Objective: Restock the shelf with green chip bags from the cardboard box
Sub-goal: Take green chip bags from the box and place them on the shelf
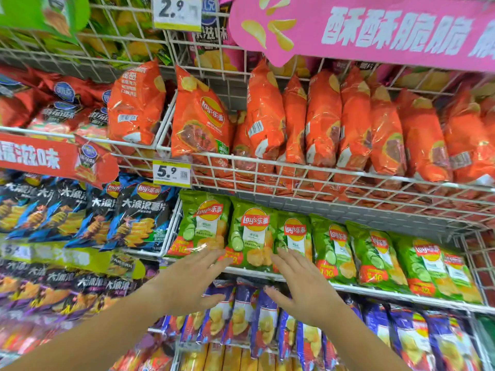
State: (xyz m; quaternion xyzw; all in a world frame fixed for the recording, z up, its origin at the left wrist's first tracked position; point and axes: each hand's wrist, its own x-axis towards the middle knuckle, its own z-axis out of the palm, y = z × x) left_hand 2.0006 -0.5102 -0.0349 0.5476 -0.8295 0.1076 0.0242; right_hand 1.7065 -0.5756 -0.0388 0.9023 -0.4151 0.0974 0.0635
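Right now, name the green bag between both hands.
The second green bag from the left: the left hand and right hand flank it; the others lie outside.

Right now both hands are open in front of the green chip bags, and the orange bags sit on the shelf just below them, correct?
No: in the head view the orange bags sit on the shelf just above the green chip bags, not below. The left hand and right hand are open in front of them.

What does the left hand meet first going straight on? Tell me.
Probably the second green chip bag from the left; the left hand points at its lower corner. Depth unclear.
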